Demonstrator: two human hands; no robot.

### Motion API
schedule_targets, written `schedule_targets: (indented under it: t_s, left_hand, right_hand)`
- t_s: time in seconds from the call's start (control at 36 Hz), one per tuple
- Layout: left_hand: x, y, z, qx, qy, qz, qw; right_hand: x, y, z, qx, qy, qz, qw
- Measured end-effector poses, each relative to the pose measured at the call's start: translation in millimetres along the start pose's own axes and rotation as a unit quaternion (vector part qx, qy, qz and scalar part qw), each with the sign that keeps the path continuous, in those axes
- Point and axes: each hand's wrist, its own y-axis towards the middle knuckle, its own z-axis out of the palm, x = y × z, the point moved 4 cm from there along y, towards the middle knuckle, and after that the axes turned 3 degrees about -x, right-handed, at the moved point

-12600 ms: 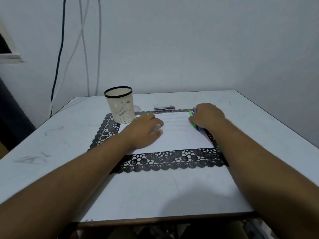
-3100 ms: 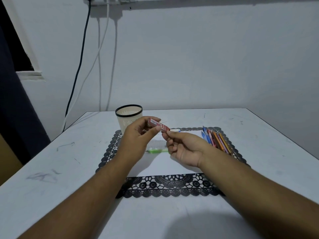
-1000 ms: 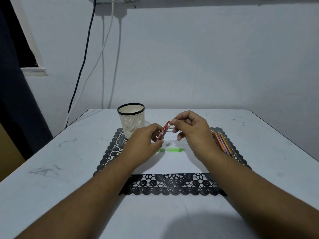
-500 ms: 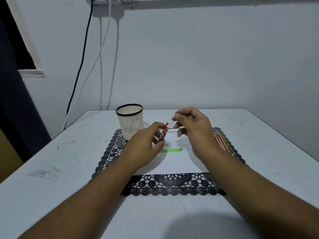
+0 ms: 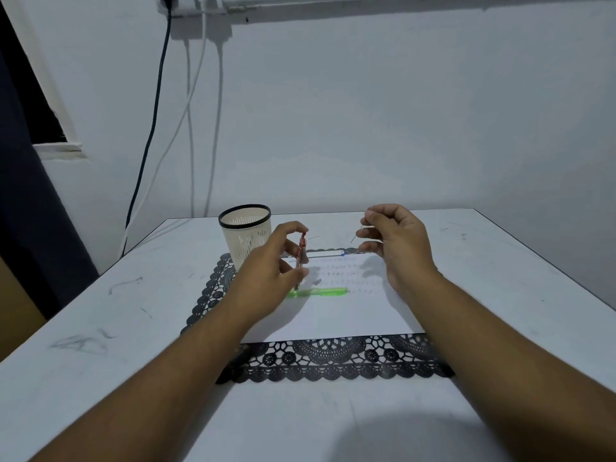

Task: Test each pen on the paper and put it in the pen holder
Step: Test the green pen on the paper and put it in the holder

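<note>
My left hand (image 5: 270, 271) pinches a small red case (image 5: 301, 250) upright above the white paper (image 5: 336, 315). My right hand (image 5: 398, 248) is raised to the right of it and pinches a thin dark lead (image 5: 356, 234) between thumb and fingers. A green pen (image 5: 320, 292) lies flat on the paper below my left hand. A thin white pen with a blue tip (image 5: 328, 253) lies along the paper's far edge. The cream pen holder (image 5: 245, 238) with a black rim stands at the mat's far left corner. My right arm hides the other pens.
The paper lies on a black lace placemat (image 5: 333, 360) on a white table (image 5: 100, 328). Cables (image 5: 200, 128) hang down the wall behind the holder. The table's right edge runs close past my right arm.
My hands have drawn apart: the right hand moved right and up with a thin lead pulled from the red case, and the left hand now holds the case more upright.
</note>
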Motion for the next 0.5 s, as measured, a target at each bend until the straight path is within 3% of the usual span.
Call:
schedule_targets:
  t_s: [0.22, 0.39, 0.5]
  left_hand:
    - [-2, 14, 11, 0.022, 0.156, 0.047, 0.986]
    - [-10, 57, 31, 0.032, 0.359, 0.072, 0.930]
    - [2, 82, 54, 0.081, 0.439, 0.096, 0.890]
  right_hand:
    - [2, 9, -13, -0.036, 0.009, 0.018, 0.999]
    - [3, 16, -21, -0.051, 0.000, 0.018, 0.999]
    - [4, 21, -29, -0.050, -0.010, 0.014, 0.999]
